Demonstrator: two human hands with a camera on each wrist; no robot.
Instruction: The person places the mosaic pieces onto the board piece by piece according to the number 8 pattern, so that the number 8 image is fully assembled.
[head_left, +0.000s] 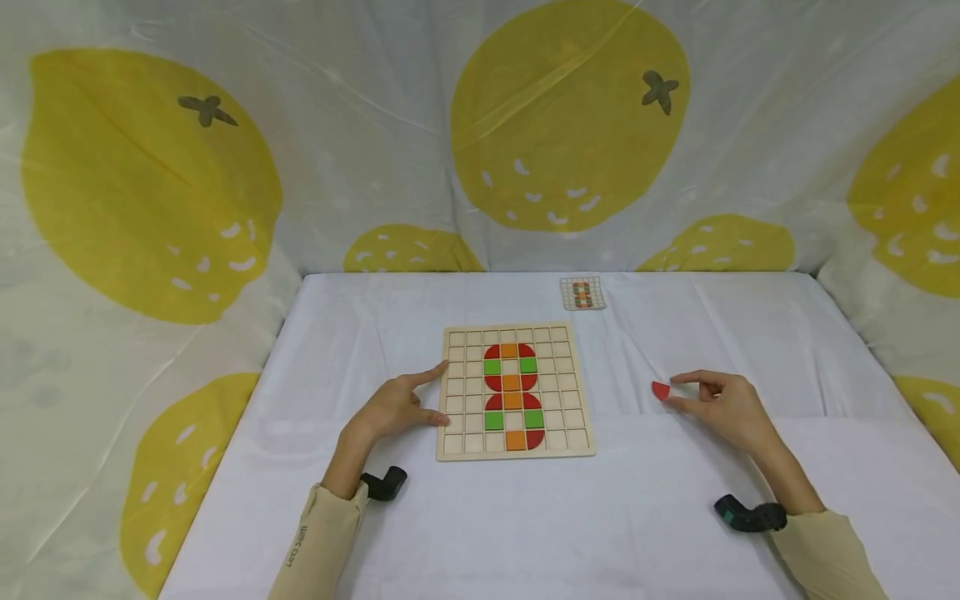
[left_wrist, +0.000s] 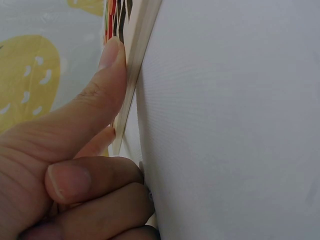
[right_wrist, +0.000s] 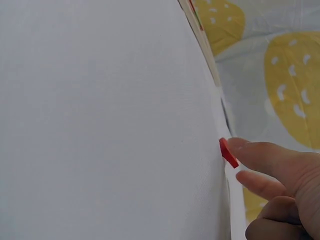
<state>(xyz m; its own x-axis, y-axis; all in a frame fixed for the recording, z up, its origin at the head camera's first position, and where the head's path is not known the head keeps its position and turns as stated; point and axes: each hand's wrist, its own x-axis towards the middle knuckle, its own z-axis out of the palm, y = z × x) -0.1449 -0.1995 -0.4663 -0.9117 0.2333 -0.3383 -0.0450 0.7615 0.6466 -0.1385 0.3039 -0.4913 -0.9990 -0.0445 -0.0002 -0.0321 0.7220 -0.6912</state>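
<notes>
A wooden grid board (head_left: 461, 375) lies on the table with red quarter-round, orange square and green square tiles set in its middle columns. At the board's left edge, my left hand (head_left: 393, 407) touches the rim with its extended index finger and thumb. In the left wrist view the thumb (left_wrist: 97, 92) lies along the board's edge and the other fingers are curled under. To the right of the board, my right hand (head_left: 723, 408) pinches a red quarter-round tile (head_left: 660, 390) between thumb and index finger. The same hand (right_wrist: 280, 170) and tile show in the right wrist view.
A small pattern card (head_left: 582, 293) with a similar coloured figure lies behind the board, near the table's back edge. White cloth (head_left: 637, 517) covers the table. Lemon-print curtains (head_left: 375, 150) hang at the back and sides.
</notes>
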